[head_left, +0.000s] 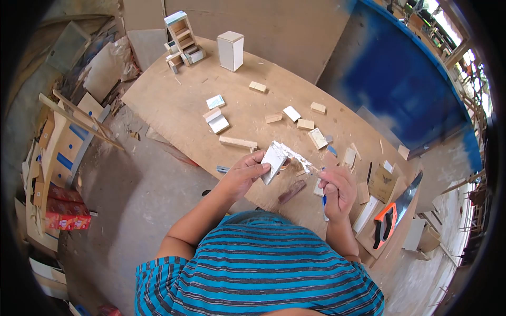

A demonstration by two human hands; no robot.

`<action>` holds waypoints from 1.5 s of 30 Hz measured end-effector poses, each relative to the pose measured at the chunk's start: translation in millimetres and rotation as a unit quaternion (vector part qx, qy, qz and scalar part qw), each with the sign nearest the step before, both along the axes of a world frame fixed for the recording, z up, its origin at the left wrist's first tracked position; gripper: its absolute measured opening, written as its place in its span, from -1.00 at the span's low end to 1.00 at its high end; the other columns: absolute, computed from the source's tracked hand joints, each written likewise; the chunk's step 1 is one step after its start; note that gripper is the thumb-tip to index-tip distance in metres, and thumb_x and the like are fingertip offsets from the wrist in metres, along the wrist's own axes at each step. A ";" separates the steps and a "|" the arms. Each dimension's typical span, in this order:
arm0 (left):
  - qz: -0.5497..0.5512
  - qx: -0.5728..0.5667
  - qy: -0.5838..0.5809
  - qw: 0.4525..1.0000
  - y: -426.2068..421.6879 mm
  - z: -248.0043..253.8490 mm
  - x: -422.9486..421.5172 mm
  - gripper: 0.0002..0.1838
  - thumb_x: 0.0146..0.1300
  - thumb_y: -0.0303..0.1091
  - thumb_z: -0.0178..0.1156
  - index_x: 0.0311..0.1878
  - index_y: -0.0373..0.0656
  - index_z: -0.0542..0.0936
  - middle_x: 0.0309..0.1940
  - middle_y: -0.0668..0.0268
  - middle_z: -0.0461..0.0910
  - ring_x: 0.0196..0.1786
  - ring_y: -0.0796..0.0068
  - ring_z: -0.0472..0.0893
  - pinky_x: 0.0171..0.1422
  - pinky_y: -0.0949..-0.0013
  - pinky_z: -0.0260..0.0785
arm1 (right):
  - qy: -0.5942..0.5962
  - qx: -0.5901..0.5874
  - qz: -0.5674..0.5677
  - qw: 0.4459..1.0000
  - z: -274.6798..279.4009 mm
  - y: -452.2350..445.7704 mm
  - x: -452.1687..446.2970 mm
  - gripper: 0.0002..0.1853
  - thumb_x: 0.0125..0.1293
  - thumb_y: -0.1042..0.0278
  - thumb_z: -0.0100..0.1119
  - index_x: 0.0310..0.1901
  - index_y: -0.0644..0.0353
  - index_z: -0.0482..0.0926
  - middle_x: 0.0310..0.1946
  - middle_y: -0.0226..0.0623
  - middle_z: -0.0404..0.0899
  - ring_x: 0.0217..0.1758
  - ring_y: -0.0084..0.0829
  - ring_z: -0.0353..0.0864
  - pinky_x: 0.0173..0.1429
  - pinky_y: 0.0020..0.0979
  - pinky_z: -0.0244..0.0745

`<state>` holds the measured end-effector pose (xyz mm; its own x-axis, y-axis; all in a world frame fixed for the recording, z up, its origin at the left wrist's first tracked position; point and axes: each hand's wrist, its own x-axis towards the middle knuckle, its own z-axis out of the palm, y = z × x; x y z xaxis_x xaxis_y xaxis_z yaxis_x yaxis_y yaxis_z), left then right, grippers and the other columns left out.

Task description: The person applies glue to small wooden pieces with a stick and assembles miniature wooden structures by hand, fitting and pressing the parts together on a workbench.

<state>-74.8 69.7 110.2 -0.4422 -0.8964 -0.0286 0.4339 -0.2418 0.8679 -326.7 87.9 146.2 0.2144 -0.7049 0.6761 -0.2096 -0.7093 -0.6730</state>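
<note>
Fingers of the L hand [243,173] grasp a white block [274,163] near its lower end, prob. so that the far edge is left free. Fingers of the R hand [340,190] pinch a thin stick [315,168] w/ white paste [298,157] on its other part, likely b/c this bare end is cleaner to hold. Paste also lies at the block's edge, betw. both hands. Beyond the L fingers, small wood pieces [258,87] lie apart on the bench [174,97], maybe for easy picking. To the R of the R fingers, a saw [387,224] rests w/ handle toward the body.
</note>
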 end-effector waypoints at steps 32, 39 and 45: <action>0.279 0.145 0.187 0.931 -4.0 -37.6 68.1 -0.82 0.42 -0.32 0.22 -0.01 -0.13 0.54 -0.15 0.38 0.67 -0.14 0.55 0.67 -0.06 0.44 0.54 | 0.157 0.126 -0.100 0.974 -41.8 -62.3 14.4 -0.81 0.46 0.37 0.05 -0.15 0.24 0.65 -0.38 -0.23 0.64 -0.41 -0.42 0.58 -0.27 -0.42 0.43; 0.271 0.239 0.281 0.889 -10.9 -33.4 52.4 -0.77 0.43 -0.29 0.21 0.00 -0.23 0.54 -0.20 0.24 0.68 -0.17 0.41 0.69 -0.14 0.44 0.63 | -0.149 0.361 0.070 0.918 -16.2 -40.3 23.5 -0.72 0.52 0.27 0.08 0.01 0.31 0.65 -0.27 -0.29 0.72 -0.42 -0.72 0.51 -0.38 -0.67 0.33; 0.243 0.258 0.283 0.891 -13.5 -23.0 38.6 -0.76 0.44 -0.27 0.20 -0.03 -0.27 0.56 -0.23 0.17 0.68 -0.22 0.37 0.70 -0.22 0.50 0.69 | -0.199 0.391 0.109 0.892 -17.4 -40.9 35.6 -0.68 0.53 0.21 0.09 0.03 0.31 0.65 -0.29 -0.24 0.73 -0.49 -0.71 0.50 -0.42 -0.66 0.33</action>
<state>-36.2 56.1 87.2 -0.0807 -0.9179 -0.3886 0.9288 -0.2107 0.3049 -291.1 46.9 128.8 0.2561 -0.9655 0.0481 0.2417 0.0158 -0.9702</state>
